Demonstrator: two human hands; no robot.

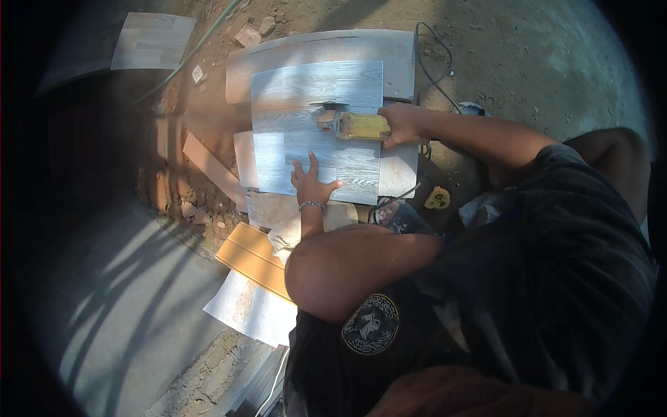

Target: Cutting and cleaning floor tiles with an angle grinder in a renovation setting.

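A grey wood-look tile [319, 80] lies on pale slabs in front of me. My right hand [403, 125] is wrapped round the rear of a yellow angle grinder [366, 126]. Its dark disc [331, 106] stands at a thin line across the tile; how deep it sits in the tile I cannot tell. Nearer to me, my left hand [316, 186] lies with fingers spread on the lower part of the tile, a bracelet on its wrist. Brownish dust hazes the air to the left of the disc.
A dark cord [448, 66] loops over the ground at the far right. The yellow tape measure [438, 199] lies right of the slabs. An orange-yellow panel [253, 254], broken rubble [201, 215], a green hose [182, 66] and another tile [153, 42] are on the left.
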